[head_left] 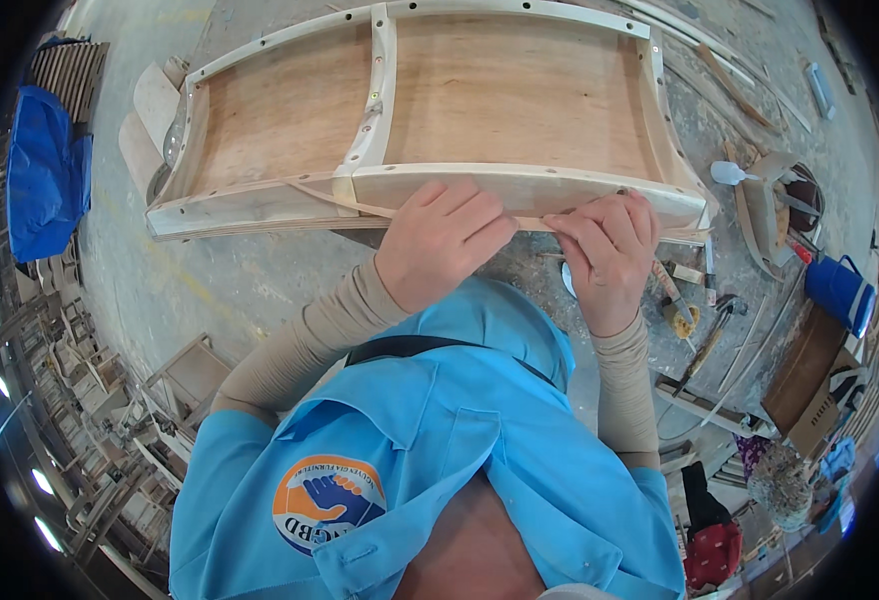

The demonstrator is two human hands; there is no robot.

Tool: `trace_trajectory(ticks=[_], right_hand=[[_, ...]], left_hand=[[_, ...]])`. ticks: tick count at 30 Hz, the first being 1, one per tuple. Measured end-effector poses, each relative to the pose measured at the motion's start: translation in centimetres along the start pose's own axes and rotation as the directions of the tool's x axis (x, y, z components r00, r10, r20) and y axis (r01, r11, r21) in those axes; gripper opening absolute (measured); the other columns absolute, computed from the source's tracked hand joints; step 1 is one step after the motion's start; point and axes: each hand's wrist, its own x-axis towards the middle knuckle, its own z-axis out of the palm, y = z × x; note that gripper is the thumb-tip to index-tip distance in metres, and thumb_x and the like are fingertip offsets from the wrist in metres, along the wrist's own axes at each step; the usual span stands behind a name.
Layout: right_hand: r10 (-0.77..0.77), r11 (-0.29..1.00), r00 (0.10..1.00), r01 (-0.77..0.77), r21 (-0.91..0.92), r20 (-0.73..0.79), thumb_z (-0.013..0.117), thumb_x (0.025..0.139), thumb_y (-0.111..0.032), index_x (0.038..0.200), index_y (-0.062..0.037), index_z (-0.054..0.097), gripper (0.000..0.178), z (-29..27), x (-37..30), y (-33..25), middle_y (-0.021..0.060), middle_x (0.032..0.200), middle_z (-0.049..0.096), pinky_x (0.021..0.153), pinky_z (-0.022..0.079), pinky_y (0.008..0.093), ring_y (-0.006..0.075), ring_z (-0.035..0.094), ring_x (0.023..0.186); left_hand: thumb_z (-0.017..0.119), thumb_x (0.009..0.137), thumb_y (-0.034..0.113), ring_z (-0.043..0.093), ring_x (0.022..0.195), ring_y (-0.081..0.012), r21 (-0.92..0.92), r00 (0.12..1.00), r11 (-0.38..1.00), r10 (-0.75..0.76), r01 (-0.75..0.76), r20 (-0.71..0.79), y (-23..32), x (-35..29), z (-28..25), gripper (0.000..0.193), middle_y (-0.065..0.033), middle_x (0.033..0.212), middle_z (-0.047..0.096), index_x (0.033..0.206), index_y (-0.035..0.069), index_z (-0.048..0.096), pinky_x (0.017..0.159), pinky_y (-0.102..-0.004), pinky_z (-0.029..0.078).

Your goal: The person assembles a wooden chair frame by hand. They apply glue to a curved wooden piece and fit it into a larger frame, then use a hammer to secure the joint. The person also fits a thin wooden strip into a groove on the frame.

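Note:
A curved wooden frame (pixel 530 178) with a plywood panel (pixel 520 95) set inside lies in front of me, and a crossbar (pixel 378 90) divides it. Along its near side runs a thin wooden strip (pixel 340 203), its left part slanting up over the frame's side. My left hand (pixel 443 240) pinches this strip near the middle of the near side. To the right of it, my right hand (pixel 610 245) grips the same strip with bent fingers, close against the frame. Both hands hide parts of the strip and the frame edge.
Hand tools, among them a hammer (pixel 725 315), lie on the floor to the right. Beyond them are a white bottle (pixel 730 173), a blue bucket (pixel 840 290) and a cardboard box (pixel 810 385). At the left are a blue plastic sheet (pixel 45 175) and many wooden parts (pixel 110 370).

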Motion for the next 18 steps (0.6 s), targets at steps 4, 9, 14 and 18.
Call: trace_trajectory(ticks=[4, 9, 14, 18], right_hand=[[-0.002, 1.0, 1.0, 0.002, 0.006, 0.024, 0.075, 0.067, -0.01, 0.086, -0.0164, 0.071, 0.021, -0.1, 0.2, 0.2, -0.0029, 0.084, 0.058, 0.1, 0.037, 0.0429, 0.0199, 0.055, 0.091], [0.006, 0.999, 0.999, -0.008, 0.034, 0.052, 0.075, 0.065, -0.009, 0.085, -0.0155, 0.071, 0.022, 0.0, 0.4, 0.4, -0.003, 0.083, 0.057, 0.094, 0.039, 0.0409, 0.0203, 0.054, 0.089], [0.008, 1.0, 1.0, -0.008, 0.026, -0.011, 0.075, 0.065, -0.009, 0.084, -0.0151, 0.07, 0.021, 0.5, 0.2, 0.5, -0.0027, 0.083, 0.058, 0.091, 0.039, 0.0399, 0.0207, 0.054, 0.087], [-0.014, 0.998, 1.0, 0.015, 0.057, -0.025, 0.075, 0.066, -0.01, 0.089, -0.0161, 0.07, 0.024, 0.6, 0.0, 0.9, -0.0031, 0.083, 0.058, 0.094, 0.039, 0.04, 0.0201, 0.055, 0.088]], left_hand=[[0.064, 0.071, 0.011, 0.056, 0.076, -0.0218, -0.007, 1.0, 1.0, 0.018, -0.018, 0.017, -0.1, 0.2, 0.2, 0.022, -0.0053, 0.083, 0.055, 0.092, 0.004, 0.065, 0.063, -0.0331, 0.043], [0.063, 0.071, 0.01, 0.056, 0.076, -0.0229, -0.001, 0.999, 1.0, 0.008, -0.008, 0.043, -0.4, 0.5, 0.2, 0.024, -0.0069, 0.084, 0.055, 0.093, 0.002, 0.064, 0.064, -0.0341, 0.044], [0.062, 0.071, 0.008, 0.057, 0.076, -0.0243, -0.007, 0.998, 1.0, -0.007, 0.008, 0.061, -0.5, 1.1, 0.0, 0.024, -0.0076, 0.084, 0.055, 0.094, 0.002, 0.063, 0.065, -0.0344, 0.044], [0.062, 0.071, 0.007, 0.057, 0.077, -0.0252, -0.002, 0.998, 1.0, 0.008, -0.008, 0.065, -0.5, 1.0, 0.1, 0.023, -0.0081, 0.083, 0.055, 0.093, 0.002, 0.063, 0.066, -0.0352, 0.044]])
